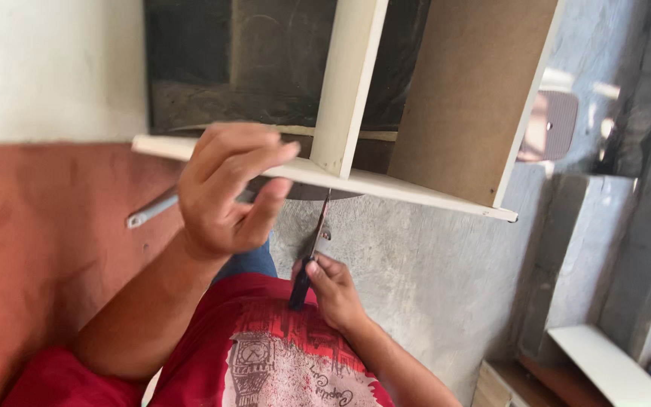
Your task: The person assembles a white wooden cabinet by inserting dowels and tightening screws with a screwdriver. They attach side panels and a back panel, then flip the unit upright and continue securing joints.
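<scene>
From the head view, we see our right hand [334,290] gripping one black-handled screwdriver [307,260], its tip under the cream-painted wooden shelf unit [356,181]. Our left hand [227,188] hangs loosely open near the shelf's edge, holding nothing. We judge screw-driving is underway; next calls for steady turning pressure.

The cabinet frame [386,185] stood ahead of the person, its divider board [348,83] rising from the front panel. The left hand [227,188] hovered just before that panel, left of the divider. The screwdriver [309,252] lay below the panel, its tip touching it, gripped by the right hand [333,290]. A loose board [612,365] lay well right of the frame.
</scene>
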